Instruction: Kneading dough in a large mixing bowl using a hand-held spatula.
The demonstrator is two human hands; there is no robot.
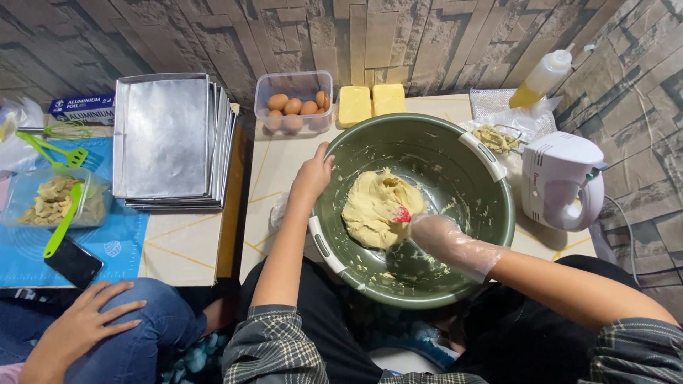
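A big green bowl [491,206] with white handles sits tilted on the low table's near edge and my lap. Inside lies a lump of pale yellow dough [377,206]. My left hand [311,174] grips the bowl's left rim. My right hand [437,235], in a clear plastic glove, is closed on a red spatula [402,215] whose tip presses into the dough's right side.
A white hand mixer [562,181] lies right of the bowl, with dough-coated beaters [494,137] on plastic. Behind stand a tub of eggs [293,107], two butter blocks [371,103] and a squeeze bottle [544,77]. Stacked metal trays [171,139] lie left. Another person's hand [82,323] rests on a knee.
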